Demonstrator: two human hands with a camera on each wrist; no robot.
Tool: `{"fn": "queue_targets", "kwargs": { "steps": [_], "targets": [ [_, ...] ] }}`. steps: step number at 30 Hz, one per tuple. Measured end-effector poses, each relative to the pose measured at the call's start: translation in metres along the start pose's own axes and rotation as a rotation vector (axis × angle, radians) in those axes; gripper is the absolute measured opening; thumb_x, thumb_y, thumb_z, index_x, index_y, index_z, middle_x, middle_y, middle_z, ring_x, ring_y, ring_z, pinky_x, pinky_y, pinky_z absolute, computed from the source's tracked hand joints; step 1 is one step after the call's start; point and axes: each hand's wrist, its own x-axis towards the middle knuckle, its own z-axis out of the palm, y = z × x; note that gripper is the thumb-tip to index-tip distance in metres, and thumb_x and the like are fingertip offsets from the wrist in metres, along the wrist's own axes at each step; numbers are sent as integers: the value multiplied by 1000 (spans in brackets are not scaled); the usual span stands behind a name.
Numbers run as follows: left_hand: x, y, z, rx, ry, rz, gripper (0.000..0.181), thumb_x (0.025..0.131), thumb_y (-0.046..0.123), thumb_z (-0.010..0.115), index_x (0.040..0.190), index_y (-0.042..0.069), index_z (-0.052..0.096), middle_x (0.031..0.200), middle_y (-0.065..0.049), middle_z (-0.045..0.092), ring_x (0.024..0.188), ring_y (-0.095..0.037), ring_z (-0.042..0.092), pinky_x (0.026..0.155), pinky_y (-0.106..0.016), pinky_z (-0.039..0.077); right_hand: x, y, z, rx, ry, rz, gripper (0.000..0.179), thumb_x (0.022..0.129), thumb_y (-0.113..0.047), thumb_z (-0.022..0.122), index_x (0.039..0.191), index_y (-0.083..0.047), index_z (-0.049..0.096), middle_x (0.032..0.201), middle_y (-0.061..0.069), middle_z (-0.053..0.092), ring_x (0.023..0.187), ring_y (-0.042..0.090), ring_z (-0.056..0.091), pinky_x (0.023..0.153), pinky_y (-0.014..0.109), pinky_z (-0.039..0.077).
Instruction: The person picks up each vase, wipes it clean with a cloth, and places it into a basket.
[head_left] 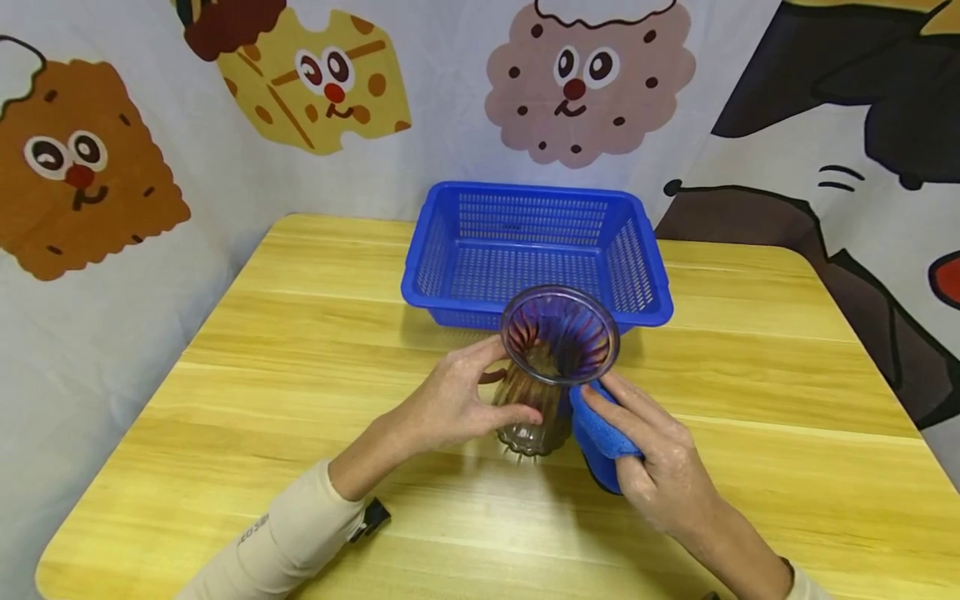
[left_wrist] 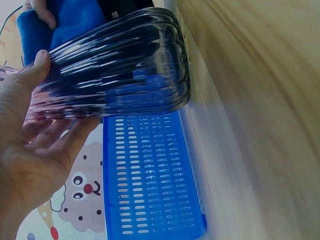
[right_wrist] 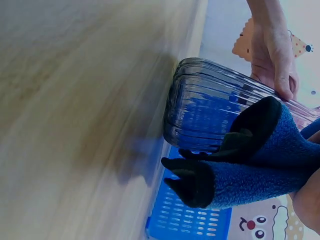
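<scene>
A ribbed glass vase [head_left: 534, 417] with a flared purple-tinted rim stands slightly tilted in front of the basket. My left hand [head_left: 457, 396] grips it from the left, thumb on the near side and fingers behind. Whether its base [left_wrist: 175, 60] touches the table, I cannot tell. A blue cloth [head_left: 600, 429] with a dark edging is bunched in my right hand [head_left: 667, 467], just below the rim on the vase's right side. In the right wrist view the folded cloth [right_wrist: 265, 175] hangs beside the glass; most right fingers are out of sight there.
Behind the vase, a blue plastic basket [head_left: 525, 267] with slotted walls sits at the back of the wooden table [head_left: 300, 350]. A white cloth backdrop [head_left: 442, 100] with cartoon food figures hangs behind the table. A black strap end [head_left: 371, 518] sticks out by the left sleeve.
</scene>
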Motion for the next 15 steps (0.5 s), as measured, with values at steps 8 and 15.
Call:
{"fn": "queue_targets", "kwargs": {
  "steps": [8, 15],
  "targets": [
    [3, 0, -2, 47, -5, 10, 88, 70, 22, 96, 145, 4, 53, 142, -11, 58, 125, -22, 59, 91, -27, 58, 0, 2, 2, 9, 21, -11, 71, 63, 18, 39, 126, 4, 69, 143, 21, 55, 135, 27, 49, 113, 29, 41],
    [3, -1, -3, 57, -8, 10, 86, 70, 23, 96, 143, 4, 55, 142, -11, 59, 124, -22, 59, 90, -26, 58, -4, 4, 2, -23, 5, 25, 69, 62, 19, 41, 122, 4, 71, 142, 20, 56, 135, 24, 50, 112, 26, 40]
  ]
}}
